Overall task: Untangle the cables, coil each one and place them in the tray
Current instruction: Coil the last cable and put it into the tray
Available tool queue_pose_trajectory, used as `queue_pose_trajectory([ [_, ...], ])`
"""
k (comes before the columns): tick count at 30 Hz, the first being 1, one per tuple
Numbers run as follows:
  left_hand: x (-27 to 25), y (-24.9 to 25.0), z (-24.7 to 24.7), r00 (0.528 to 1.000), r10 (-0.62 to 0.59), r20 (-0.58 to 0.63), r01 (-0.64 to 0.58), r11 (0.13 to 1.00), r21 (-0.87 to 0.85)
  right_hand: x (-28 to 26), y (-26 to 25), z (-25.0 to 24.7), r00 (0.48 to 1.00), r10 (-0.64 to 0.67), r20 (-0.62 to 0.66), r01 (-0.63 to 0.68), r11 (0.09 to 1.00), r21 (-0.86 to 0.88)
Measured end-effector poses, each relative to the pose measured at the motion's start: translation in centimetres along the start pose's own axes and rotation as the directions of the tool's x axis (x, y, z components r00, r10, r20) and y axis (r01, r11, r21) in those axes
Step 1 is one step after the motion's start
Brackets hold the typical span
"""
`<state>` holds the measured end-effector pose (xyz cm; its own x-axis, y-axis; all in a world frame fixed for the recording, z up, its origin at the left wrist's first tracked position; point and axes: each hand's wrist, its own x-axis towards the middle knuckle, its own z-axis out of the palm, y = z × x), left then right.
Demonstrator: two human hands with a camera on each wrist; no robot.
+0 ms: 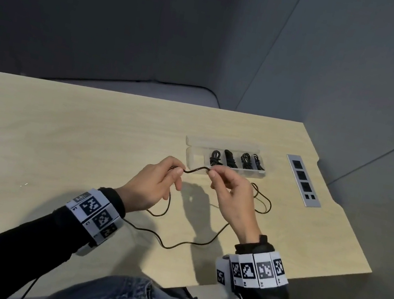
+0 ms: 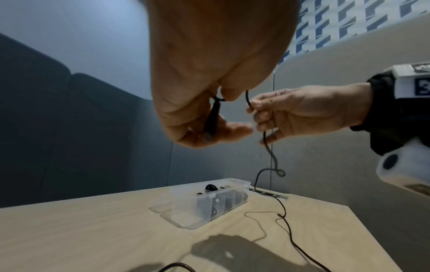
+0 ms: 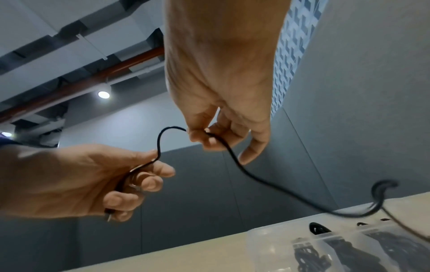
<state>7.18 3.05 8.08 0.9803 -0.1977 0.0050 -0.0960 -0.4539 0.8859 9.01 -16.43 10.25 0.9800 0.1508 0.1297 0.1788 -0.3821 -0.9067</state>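
Tray point(image 1: 191, 154), clear plastic, far side of table point(image 1: 63, 125): four compartments already hold coiled black cables point(image 1: 231, 158); the leftmost looks empty. One loose cable point(image 1: 182, 243) remains, apparently the last: most of it trails on the table, uncoiled, with a short span raised between the hands. Left hand point(image 1: 154, 189) curls round its plug end; right hand point(image 1: 232, 195) pinches it nearby. Its other end cannot be traced. A small loop shows in the hanging part; whether it is a knot is unclear.

Left of your hands the table point(image 1: 49, 128) lies open; far right, the tray point(image 1: 195, 159) and loose cable point(image 1: 264, 200) block you.
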Motion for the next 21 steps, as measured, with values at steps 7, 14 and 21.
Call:
queue_pose_trajectory([
  [7, 0.2, 0.5, -0.2, 0.998, 0.060, 0.035, -0.052, 0.980, -0.193, 0.7, 0.0, -0.1, 0.993, 0.019, -0.121, -0.003, 0.991, 0.130],
  [14, 1.7, 1.7, -1.2, 0.971, -0.234, -0.050, 0.073, 0.489, -0.869, -0.7, 1.7, 1.5, 0.971, 0.178, 0.162, -0.202, 0.968, 0.146],
  [21, 2.3, 2.2, -1.4, 0.921, -0.375, -0.108, 0.018, 0.315, -0.949, -1.0, 1.2, 2.0, 0.879, 0.214, 0.426, -0.213, 0.976, -0.052],
])
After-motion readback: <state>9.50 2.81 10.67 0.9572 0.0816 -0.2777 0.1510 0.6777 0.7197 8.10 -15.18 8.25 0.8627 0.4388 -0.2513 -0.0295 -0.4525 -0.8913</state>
